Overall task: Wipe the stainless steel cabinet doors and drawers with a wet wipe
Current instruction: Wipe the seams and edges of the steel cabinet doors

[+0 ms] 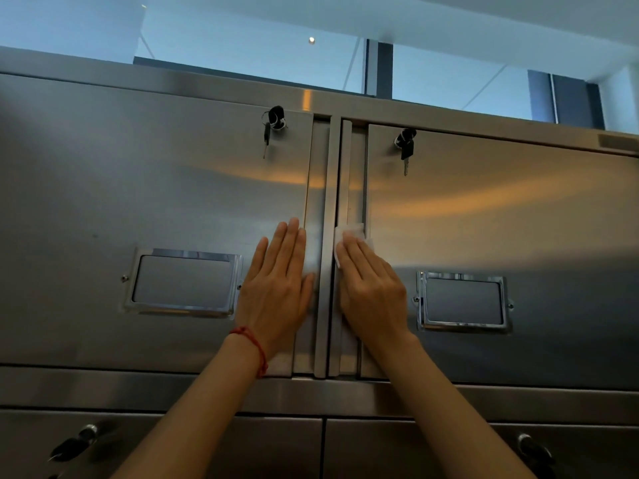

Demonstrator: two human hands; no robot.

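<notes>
Two stainless steel cabinet doors fill the view, the left door (145,188) and the right door (501,209), meeting at a vertical centre strip (328,188). My left hand (276,288) lies flat with straight fingers on the left door's inner edge. My right hand (370,288) presses a white wet wipe (349,231) flat against the right door's inner edge beside the strip. Only the wipe's top and left corners show past my fingers.
Keys hang from the lock of each door: left keys (273,124), right keys (405,145). Each door carries a chrome label frame, the left frame (185,283) and the right frame (463,302). Below are two drawers with locks (86,435), (525,442). Windows rise above the cabinet.
</notes>
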